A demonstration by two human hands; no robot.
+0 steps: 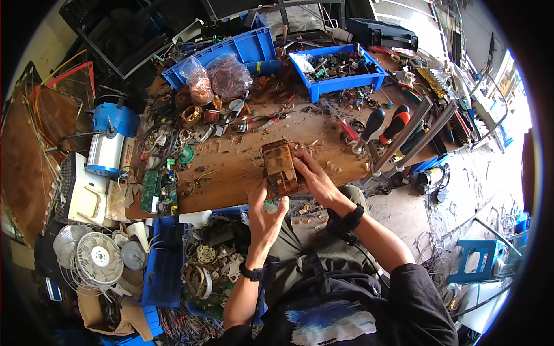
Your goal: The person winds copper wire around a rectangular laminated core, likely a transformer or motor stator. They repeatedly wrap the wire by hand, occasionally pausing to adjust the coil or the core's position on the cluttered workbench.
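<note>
Daylight from right | floor [411, 226] glaring | upper left dim | edges fisheye-bent, corners black

No text, label, brand, number or sign can be read on anything in view.

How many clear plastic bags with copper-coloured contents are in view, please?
2. The smaller bag is on the left, and the larger bag is just right of it, both by the long blue crate. Others may be hidden.
</note>
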